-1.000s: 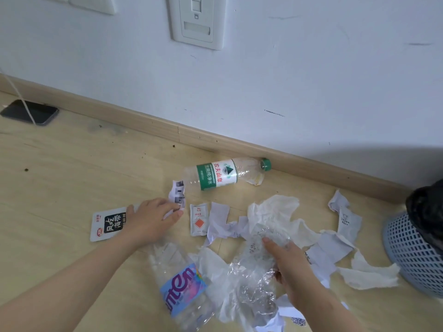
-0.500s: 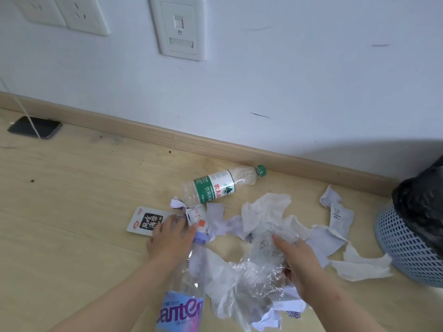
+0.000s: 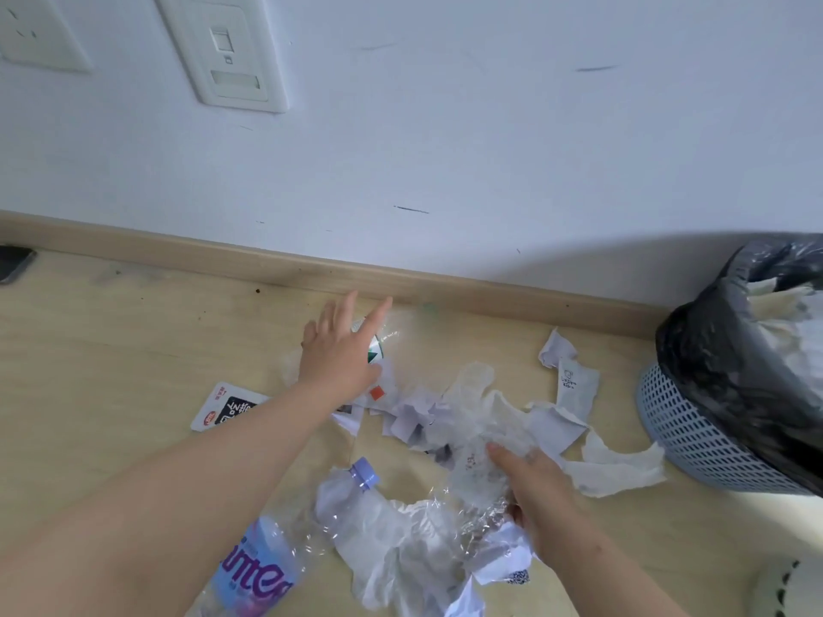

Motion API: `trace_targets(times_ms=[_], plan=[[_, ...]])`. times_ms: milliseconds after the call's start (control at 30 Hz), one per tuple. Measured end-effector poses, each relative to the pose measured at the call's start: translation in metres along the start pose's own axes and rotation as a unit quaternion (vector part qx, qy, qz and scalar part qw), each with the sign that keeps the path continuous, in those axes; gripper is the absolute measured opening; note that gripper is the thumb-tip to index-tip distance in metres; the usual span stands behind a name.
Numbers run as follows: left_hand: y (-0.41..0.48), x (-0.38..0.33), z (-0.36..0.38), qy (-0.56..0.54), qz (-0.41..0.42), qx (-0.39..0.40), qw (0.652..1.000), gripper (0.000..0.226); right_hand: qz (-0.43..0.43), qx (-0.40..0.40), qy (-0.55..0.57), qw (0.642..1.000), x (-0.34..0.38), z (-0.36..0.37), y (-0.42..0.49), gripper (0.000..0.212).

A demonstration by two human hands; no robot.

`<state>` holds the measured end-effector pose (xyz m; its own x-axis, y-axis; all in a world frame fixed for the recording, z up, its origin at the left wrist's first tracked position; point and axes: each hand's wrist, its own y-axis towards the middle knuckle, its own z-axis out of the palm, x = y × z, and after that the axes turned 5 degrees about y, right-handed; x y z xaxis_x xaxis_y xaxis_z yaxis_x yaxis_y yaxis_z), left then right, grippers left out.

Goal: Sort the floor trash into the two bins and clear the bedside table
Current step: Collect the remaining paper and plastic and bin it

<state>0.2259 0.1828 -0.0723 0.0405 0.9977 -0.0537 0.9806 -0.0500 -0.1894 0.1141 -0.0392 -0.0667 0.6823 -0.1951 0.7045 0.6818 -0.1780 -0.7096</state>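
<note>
Trash lies on the wooden floor by the wall. My left hand (image 3: 340, 349) stretches forward with fingers spread over the green-labelled bottle (image 3: 378, 345), which is blurred and mostly hidden under it. My right hand (image 3: 534, 492) grips crumpled clear plastic wrap (image 3: 476, 478). A crushed purple-labelled bottle (image 3: 276, 558) with a lilac cap lies at the bottom centre. Torn white paper scraps (image 3: 414, 411) and tissue (image 3: 614, 469) are scattered between my hands and the bin. A white-and-black sachet (image 3: 222, 407) lies left of my forearm.
A blue mesh bin (image 3: 694, 438) with a black liner, holding white tissue, stands at the right. A dark phone (image 3: 13, 262) lies by the skirting at far left. Wall sockets sit above. A white object shows at the bottom right corner.
My left hand left the paper scraps near the sachet and reached forward over the green-labelled bottle. My right hand stays on the plastic wrap. The camera moved closer.
</note>
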Motion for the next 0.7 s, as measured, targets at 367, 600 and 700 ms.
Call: trace_targets(times_ms=[367, 600, 700], plan=[[0.029, 0.043, -0.009, 0.085, -0.090, -0.075, 0.989, 0.073, 0.013, 0.016, -0.006, 1.000, -0.001, 0.004, 0.009, 0.004], [0.033, -0.016, 0.009, 0.043, 0.233, -0.036, 0.971, 0.048, 0.021, 0.010, 0.036, 0.999, 0.001, 0.010, 0.013, 0.005], [0.043, -0.039, 0.024, 0.049, 0.178, 0.107, 0.977, 0.059, 0.023, 0.007, 0.041, 0.999, -0.002, 0.007, 0.014, 0.004]])
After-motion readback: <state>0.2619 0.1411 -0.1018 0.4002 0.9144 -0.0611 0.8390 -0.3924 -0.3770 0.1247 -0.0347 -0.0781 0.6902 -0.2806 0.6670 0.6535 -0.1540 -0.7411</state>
